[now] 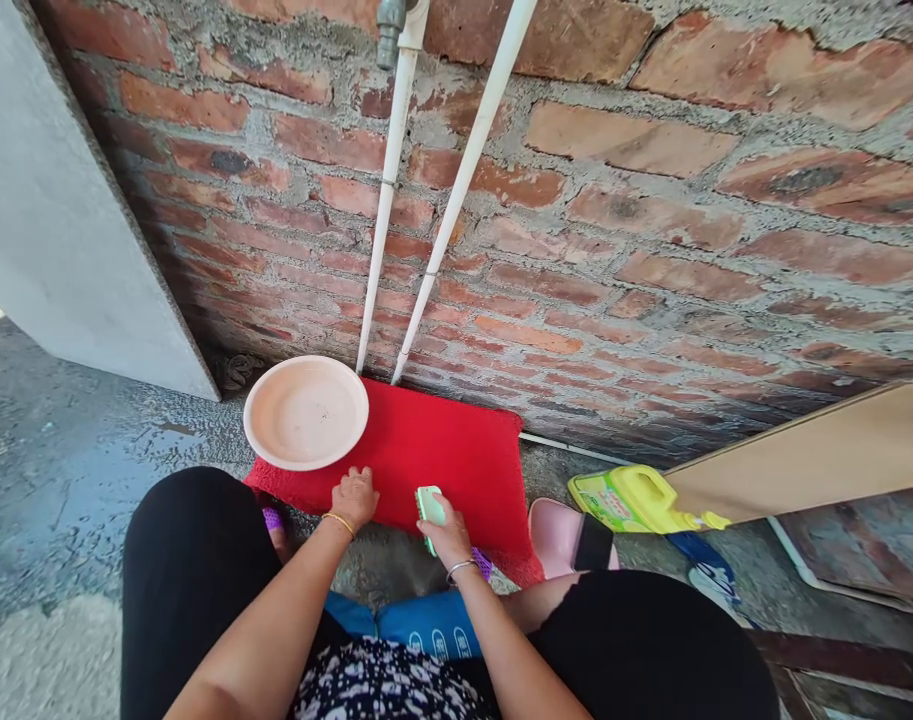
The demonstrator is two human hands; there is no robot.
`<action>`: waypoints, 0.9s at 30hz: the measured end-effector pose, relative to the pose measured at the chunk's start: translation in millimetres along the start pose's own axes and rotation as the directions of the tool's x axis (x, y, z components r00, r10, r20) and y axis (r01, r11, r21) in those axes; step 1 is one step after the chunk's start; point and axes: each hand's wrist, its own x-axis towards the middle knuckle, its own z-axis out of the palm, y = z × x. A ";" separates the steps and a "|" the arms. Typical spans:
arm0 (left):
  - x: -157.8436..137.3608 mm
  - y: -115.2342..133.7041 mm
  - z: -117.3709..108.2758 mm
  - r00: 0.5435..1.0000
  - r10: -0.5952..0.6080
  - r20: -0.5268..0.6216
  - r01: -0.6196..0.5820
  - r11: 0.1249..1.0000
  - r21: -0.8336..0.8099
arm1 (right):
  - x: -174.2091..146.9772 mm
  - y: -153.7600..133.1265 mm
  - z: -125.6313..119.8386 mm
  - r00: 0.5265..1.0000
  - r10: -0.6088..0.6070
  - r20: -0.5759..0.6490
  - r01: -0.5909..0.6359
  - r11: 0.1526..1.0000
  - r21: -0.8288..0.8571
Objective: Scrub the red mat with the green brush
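A bright red mat or cloth (448,440) lies spread in front of me, its near edge hanging down. My left hand (356,498), with a yellow bangle at the wrist, rests on the near edge of this red piece, fingers slightly bent and a little apart. In my right hand (450,540) is a light green scrubbing brush (430,508), held against the red surface near its front edge; its bristles are mostly hidden. A pale pink basin (306,412) sits on the left end of the red piece, with small dark specks inside.
Behind stands a brick wall (576,250) with two white pipes (456,200). On the right are a yellow jug (628,498), a pink container (553,535) and a leaning board (816,455). A grey slab (73,200) stands left, over wet floor (141,450).
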 end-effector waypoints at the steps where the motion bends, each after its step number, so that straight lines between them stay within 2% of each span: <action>1: 1.5 -5.0 -2.2 0.999 -0.036 0.015 0.035 0.997 0.073 | 1.7 4.7 0.6 0.999 -0.014 -0.043 0.009 0.993 -0.117; 3: 3.7 -12.5 -4.2 0.995 -0.089 0.039 0.083 0.988 0.133 | 2.7 10.2 3.3 0.995 -0.035 -0.093 0.013 0.973 -0.229; 5: 5.4 -17.3 -3.4 0.992 -0.123 0.040 0.115 0.982 0.150 | 2.0 12.6 5.4 0.993 -0.072 -0.094 0.044 0.963 -0.266; 8: 8.0 -21.8 0.0 0.986 -0.161 0.032 0.154 0.974 0.168 | 2.0 17.5 -5.2 0.991 -0.093 -0.095 0.056 0.942 -0.330; 9: 9.0 -23.1 1.1 0.984 -0.175 0.032 0.168 0.971 0.168 | 3.0 20.6 -14.1 0.989 -0.074 -0.126 0.023 0.931 -0.365; 11: 11.2 -25.1 2.3 0.980 -0.198 0.032 0.191 0.969 0.157 | 6.2 29.0 -37.6 0.969 0.021 -0.248 -0.127 0.899 -0.420; 13: 13.6 -25.8 1.7 0.978 -0.206 0.038 0.199 0.970 0.143 | 9.6 36.9 -59.7 0.913 0.118 -0.390 -0.293 0.854 -0.429; 14: 14.7 -25.6 0.6 0.978 -0.204 0.046 0.196 0.971 0.136 | 10.7 39.3 -66.1 0.891 0.128 -0.436 -0.330 0.841 -0.428; 15: 15.5 -25.0 -0.8 0.978 -0.200 0.058 0.191 0.973 0.130 | 11.2 40.0 -67.8 0.885 0.103 -0.454 -0.321 0.841 -0.435; 17: 16.1 -23.1 -4.4 0.979 -0.187 0.082 0.177 0.977 0.116 | 10.2 35.9 -55.1 0.918 -0.041 -0.395 -0.168 0.862 -0.478; 19: 15.2 -20.6 -8.0 0.979 -0.183 0.090 0.172 0.979 0.112 | 7.2 26.4 -26.7 0.945 -0.225 -0.238 0.072 0.852 -0.519; 22: 11.7 -16.6 -11.5 0.976 -0.206 0.072 0.196 0.972 0.127 | 3.8 12.3 12.5 0.918 -0.396 -0.010 0.318 0.753 -0.577; 24: 9.6 -14.3 -12.3 0.974 -0.220 0.060 0.211 0.968 0.135 | 5.5 11.6 15.8 0.909 -0.413 0.052 0.356 0.706 -0.612; 25: 9.0 -13.4 -12.2 0.973 -0.222 0.055 0.213 0.968 0.136 | 8.1 15.3 8.9 0.917 -0.398 0.039 0.334 0.709 -0.621; 27: 9.4 -12.3 -11.3 0.973 -0.228 0.047 0.219 0.966 0.139 | 15.6 29.3 -17.7 0.948 -0.302 -0.097 0.183 0.770 -0.611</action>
